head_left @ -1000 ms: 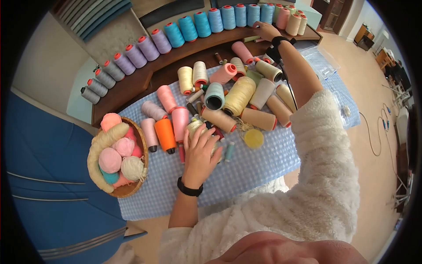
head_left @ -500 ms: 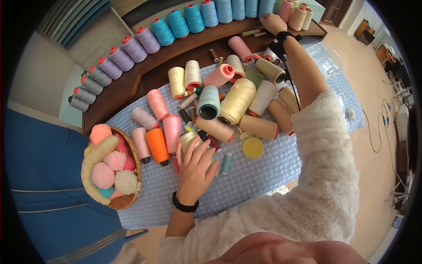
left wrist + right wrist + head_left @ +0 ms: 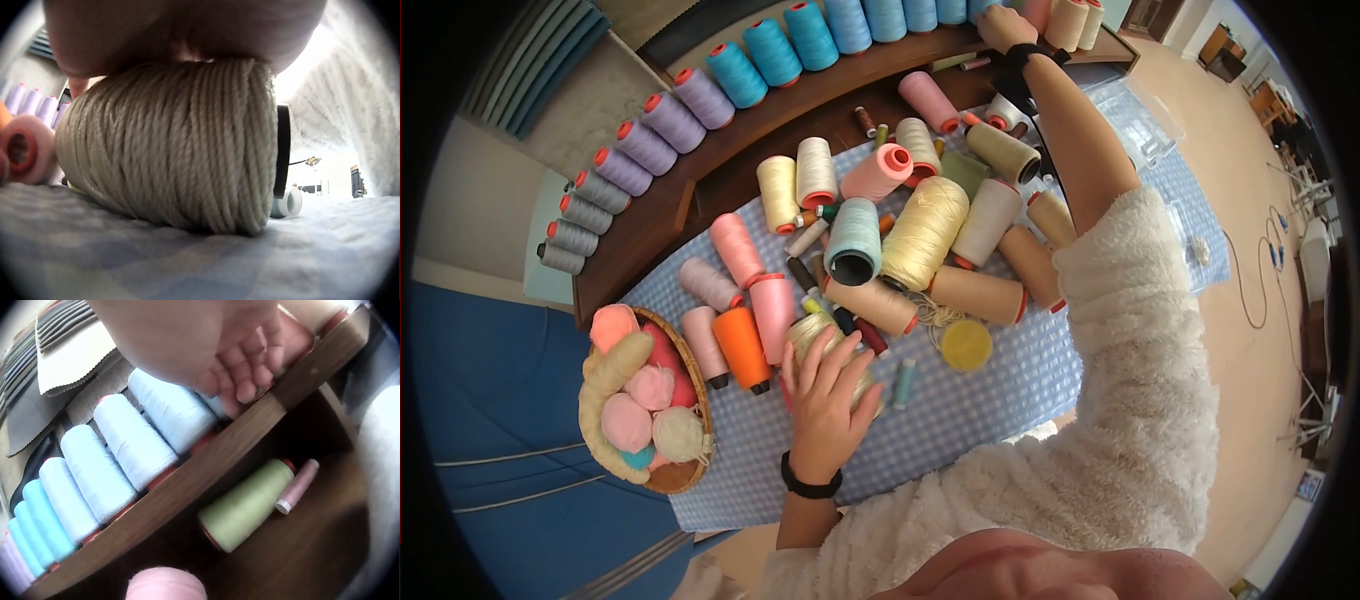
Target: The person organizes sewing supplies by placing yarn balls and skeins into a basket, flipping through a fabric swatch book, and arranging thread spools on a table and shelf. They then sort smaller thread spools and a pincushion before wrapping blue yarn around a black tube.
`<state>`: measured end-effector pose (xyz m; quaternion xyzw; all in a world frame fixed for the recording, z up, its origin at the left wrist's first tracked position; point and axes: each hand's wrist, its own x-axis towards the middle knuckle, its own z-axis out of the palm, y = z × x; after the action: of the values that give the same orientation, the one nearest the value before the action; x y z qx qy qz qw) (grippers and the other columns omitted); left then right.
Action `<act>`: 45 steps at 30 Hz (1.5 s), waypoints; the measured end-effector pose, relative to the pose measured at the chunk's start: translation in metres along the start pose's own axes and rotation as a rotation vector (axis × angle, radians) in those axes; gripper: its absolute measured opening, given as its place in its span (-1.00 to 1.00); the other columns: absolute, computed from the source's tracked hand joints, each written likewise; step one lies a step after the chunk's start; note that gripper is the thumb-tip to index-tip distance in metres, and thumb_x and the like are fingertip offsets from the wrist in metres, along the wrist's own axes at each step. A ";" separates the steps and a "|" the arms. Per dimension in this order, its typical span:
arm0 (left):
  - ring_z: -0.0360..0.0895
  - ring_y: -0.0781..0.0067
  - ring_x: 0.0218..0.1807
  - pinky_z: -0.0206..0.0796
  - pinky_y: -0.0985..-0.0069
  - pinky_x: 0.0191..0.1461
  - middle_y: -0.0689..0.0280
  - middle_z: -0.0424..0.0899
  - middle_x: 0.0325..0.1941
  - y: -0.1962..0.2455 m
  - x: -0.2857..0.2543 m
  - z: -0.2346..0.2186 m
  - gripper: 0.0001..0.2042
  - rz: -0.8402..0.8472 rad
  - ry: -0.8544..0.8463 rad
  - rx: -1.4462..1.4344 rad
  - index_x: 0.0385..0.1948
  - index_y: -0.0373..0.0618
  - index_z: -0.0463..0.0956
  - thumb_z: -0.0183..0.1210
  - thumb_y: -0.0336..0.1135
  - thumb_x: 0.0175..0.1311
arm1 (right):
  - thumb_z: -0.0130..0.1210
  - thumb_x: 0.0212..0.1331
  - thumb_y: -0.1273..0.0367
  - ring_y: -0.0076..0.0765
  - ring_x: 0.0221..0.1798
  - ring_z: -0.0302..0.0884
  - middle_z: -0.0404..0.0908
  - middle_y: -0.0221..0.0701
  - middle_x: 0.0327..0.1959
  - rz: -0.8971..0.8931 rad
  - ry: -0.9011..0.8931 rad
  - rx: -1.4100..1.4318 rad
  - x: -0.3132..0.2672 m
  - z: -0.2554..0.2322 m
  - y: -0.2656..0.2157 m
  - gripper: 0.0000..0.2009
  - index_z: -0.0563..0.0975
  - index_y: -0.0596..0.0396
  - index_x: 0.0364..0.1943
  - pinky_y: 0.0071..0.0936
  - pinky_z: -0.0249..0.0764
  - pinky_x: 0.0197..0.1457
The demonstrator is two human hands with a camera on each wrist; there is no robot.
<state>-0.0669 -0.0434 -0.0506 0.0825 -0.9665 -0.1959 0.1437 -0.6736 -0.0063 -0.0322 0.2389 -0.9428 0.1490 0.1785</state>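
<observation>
My left hand [image 3: 828, 400] lies with spread fingers over a cream cord spool [image 3: 808, 335]; in the left wrist view the palm rests on this spool [image 3: 175, 144], which lies sideways on the checked cloth. At the raised shelf's right part, my right hand [image 3: 1007, 30] is against the lower part of a light blue spool [image 3: 983, 7]. The right wrist view shows the right hand's [image 3: 250, 356] fingers bent near the shelf edge, partly hiding the last light blue spool [image 3: 215, 405]; whether it grips that spool cannot be told.
Lilac, grey and blue spools line the curved shelf [image 3: 730, 160]. Spools of several colours lie loose on the checked cloth [image 3: 1000, 385]. A basket [image 3: 703, 400] of yarn balls stands left, a clear plastic case [image 3: 1135, 120] right. Under the shelf lies a green spool [image 3: 247, 506].
The head view has shifted, moving the scene mostly left and down. My right hand has gone from loosely extended to bent fingers beside the light blue spool. The left hand stays on the cream spool.
</observation>
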 end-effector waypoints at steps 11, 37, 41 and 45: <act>0.26 0.07 0.46 -0.27 -0.09 0.59 0.27 0.56 0.25 -0.001 0.001 -0.002 -0.66 -0.018 -0.025 -0.002 -0.02 -0.10 0.64 0.28 -0.32 0.12 | 0.00 0.24 0.35 -0.03 -0.12 0.73 0.76 -0.16 -0.27 -0.369 -0.020 -0.356 0.054 0.051 0.031 -0.73 0.75 0.08 -0.37 -0.14 0.63 -0.08; 0.26 0.15 0.46 -0.19 -0.11 0.55 0.27 0.55 0.22 -0.010 -0.007 0.012 -0.72 0.111 0.154 -0.026 -0.05 -0.13 0.59 0.25 -0.24 0.27 | 0.24 0.21 0.40 -0.29 0.13 0.54 0.59 -0.28 0.13 -0.912 -0.537 0.408 -0.192 -0.113 -0.087 -0.51 0.44 0.09 0.25 -0.37 0.47 0.21; 0.28 0.16 0.44 -0.18 -0.11 0.55 0.28 0.56 0.21 -0.012 -0.008 0.015 -0.74 0.129 0.176 -0.028 -0.08 -0.12 0.60 0.25 -0.24 0.27 | 0.28 0.09 0.45 -0.09 0.26 0.47 0.55 -0.25 0.22 -0.972 -0.431 0.340 -0.216 -0.099 -0.103 -0.38 0.41 -0.04 0.32 -0.25 0.42 0.30; 0.28 0.16 0.43 -0.18 -0.11 0.55 0.28 0.57 0.19 -0.013 -0.008 0.017 -0.75 0.147 0.202 -0.028 -0.09 -0.12 0.61 0.26 -0.24 0.26 | 0.28 0.05 0.48 -0.04 0.29 0.46 0.53 -0.26 0.26 -1.132 -0.172 0.299 -0.249 -0.118 -0.131 -0.42 0.47 -0.04 0.26 -0.19 0.39 0.34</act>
<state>-0.0630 -0.0476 -0.0730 0.0285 -0.9477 -0.1889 0.2555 -0.3712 0.0254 -0.0026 0.7385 -0.6486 0.1418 0.1177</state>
